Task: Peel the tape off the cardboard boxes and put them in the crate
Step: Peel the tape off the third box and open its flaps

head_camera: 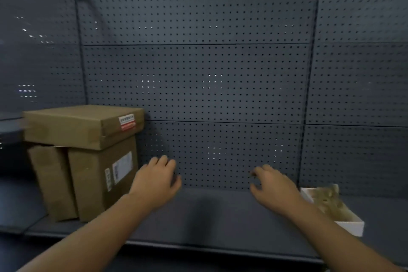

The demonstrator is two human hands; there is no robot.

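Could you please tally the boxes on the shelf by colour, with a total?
Brown cardboard boxes: 3, namely the top box, the narrow left box and the labelled right box under it.
White open box: 1.
Total: 4.

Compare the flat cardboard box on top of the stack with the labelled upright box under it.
The flat top box lies wide and low; the upright box beneath stands tall. The top box carries a small red and white sticker, the upright box a larger white label on its side. Both are brown cardboard on the shelf, neither touched by a hand.
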